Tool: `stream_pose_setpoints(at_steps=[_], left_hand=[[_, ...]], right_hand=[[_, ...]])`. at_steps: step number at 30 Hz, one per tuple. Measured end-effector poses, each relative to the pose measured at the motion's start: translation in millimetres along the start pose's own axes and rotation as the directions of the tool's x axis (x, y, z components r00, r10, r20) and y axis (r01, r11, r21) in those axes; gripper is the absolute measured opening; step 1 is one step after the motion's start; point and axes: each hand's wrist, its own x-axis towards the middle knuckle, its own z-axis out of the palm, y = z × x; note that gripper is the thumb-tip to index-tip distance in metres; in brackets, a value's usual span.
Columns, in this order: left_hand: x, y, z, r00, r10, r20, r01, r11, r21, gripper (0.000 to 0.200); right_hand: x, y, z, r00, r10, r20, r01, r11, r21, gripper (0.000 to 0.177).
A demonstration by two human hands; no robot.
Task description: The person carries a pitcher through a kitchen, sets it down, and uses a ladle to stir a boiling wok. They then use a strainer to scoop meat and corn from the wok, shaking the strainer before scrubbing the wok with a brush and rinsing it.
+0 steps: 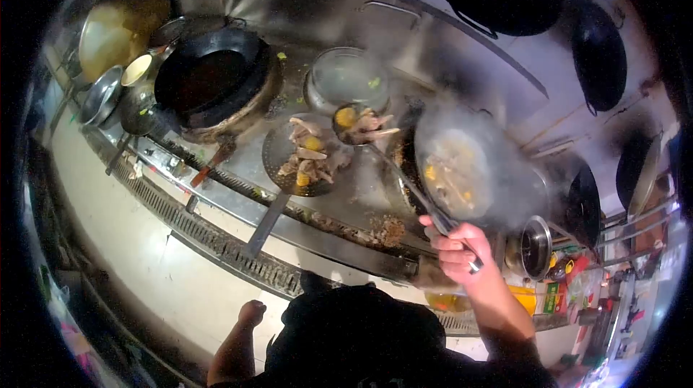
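Observation:
My right hand (pixel 460 249) is wrapped round the handle of a ladle (pixel 404 175). The ladle's bowl carries pieces of meat (pixel 368 127) on the bone and a yellow chunk that looks like corn. Just left of the bowl, a perforated strainer (pixel 278 171) rests on the stove top, heaped with similar meat and yellow chunks. To the right, a steaming wok (pixel 498 200) holds pale broth with more pieces in it. My left hand (pixel 251 314) hangs low beside my body, fingers curled, with nothing seen in it.
A large dark wok (pixel 238 63) sits on the left burner. Behind the ladle stands a round water-filled pot (pixel 346 74). Metal bowls (pixel 102 96) are at far left, and a metal pot (pixel 535 247) is at right. Black woks (pixel 599 56) hang on the wall. A drain grate (pixel 166 207) edges the stove.

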Motion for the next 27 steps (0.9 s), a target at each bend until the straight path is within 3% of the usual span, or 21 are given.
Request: stream_pose_setpoints(at_steps=[2, 3, 5, 6, 8, 9, 12, 14, 16, 17, 18, 20, 21, 23, 24, 26, 27], left_hand=[[-8, -12, 2, 0.992, 0.119, -0.053, -0.114, 0.989, 0.090, 0.025], [-16, -9, -2, 0.992, 0.109, -0.056, -0.105, 0.991, 0.084, 0.025], [-28, -3, -8, 0.992, -0.069, -0.109, 0.055, 0.990, -0.130, 0.023], [-31, -6, -6, 0.991, -0.078, -0.109, 0.062, 0.988, -0.138, 0.023], [-37, -13, -1, 0.997, 0.055, -0.062, -0.053, 0.998, 0.032, 0.024], [-37, -19, 7, 0.997, 0.050, -0.062, -0.049, 0.998, 0.026, 0.024], [-40, -23, 19, 1.000, -0.013, 0.020, 0.013, 1.000, 0.005, 0.023], [-44, -16, 20, 0.993, -0.098, -0.070, 0.085, 0.982, -0.167, 0.023], [-40, -18, 26, 0.989, -0.077, -0.126, 0.054, 0.983, -0.178, 0.020], [-40, -17, 25, 0.982, -0.058, -0.182, 0.023, 0.983, -0.184, 0.017], [-37, -16, 22, 0.982, -0.057, -0.182, 0.022, 0.982, -0.186, 0.017], [-31, -16, 13, 0.959, 0.238, -0.157, -0.228, 0.971, 0.077, 0.011], [-28, -15, 11, 0.959, 0.238, -0.157, -0.228, 0.971, 0.077, 0.011], [-23, -13, 10, 0.931, 0.334, -0.149, -0.304, 0.933, 0.191, 0.007], [-22, -14, 14, 0.929, 0.340, -0.143, -0.311, 0.931, 0.193, 0.007], [-20, -12, 18, 0.920, 0.347, -0.183, -0.313, 0.931, 0.189, 0.008], [-20, -8, 15, 0.913, 0.373, -0.165, -0.340, 0.919, 0.199, 0.008]], right_hand=[[33, 4, -4, 0.999, 0.039, -0.002, -0.039, 0.999, -0.005, 0.049], [49, 5, -8, 0.997, 0.080, -0.012, -0.080, 0.997, -0.023, 0.049], [76, 8, -12, 0.987, 0.137, -0.081, -0.142, 0.987, -0.072, 0.047], [83, 9, -9, 0.986, 0.146, -0.085, -0.153, 0.986, -0.074, 0.047], [94, 11, 5, 0.944, 0.017, -0.331, -0.220, 0.780, -0.586, 0.047], [101, 15, 14, 0.917, -0.043, -0.397, -0.263, 0.683, -0.681, 0.050], [106, 11, 36, 0.889, -0.077, -0.452, -0.329, 0.579, -0.746, 0.051], [111, 7, 31, 0.889, -0.084, -0.449, -0.335, 0.551, -0.765, 0.054], [120, 16, 30, 0.851, -0.258, -0.458, -0.337, 0.401, -0.852, 0.057], [125, 21, 28, 0.852, -0.306, -0.425, -0.353, 0.262, -0.898, 0.059], [129, 22, 24, 0.851, -0.307, -0.426, -0.355, 0.261, -0.898, 0.059], [134, 22, 11, 0.854, -0.438, -0.281, -0.370, -0.130, -0.920, 0.060], [133, 22, 2, 0.854, -0.438, -0.281, -0.370, -0.130, -0.920, 0.060], [126, 24, -8, 0.864, -0.503, 0.038, -0.310, -0.590, -0.746, 0.061], [121, 24, -5, 0.860, -0.510, 0.035, -0.317, -0.585, -0.747, 0.061], [104, 25, 4, 0.870, -0.456, -0.187, -0.330, -0.256, -0.908, 0.060], [97, 19, -4, 0.881, -0.420, -0.216, -0.278, -0.093, -0.956, 0.061]])
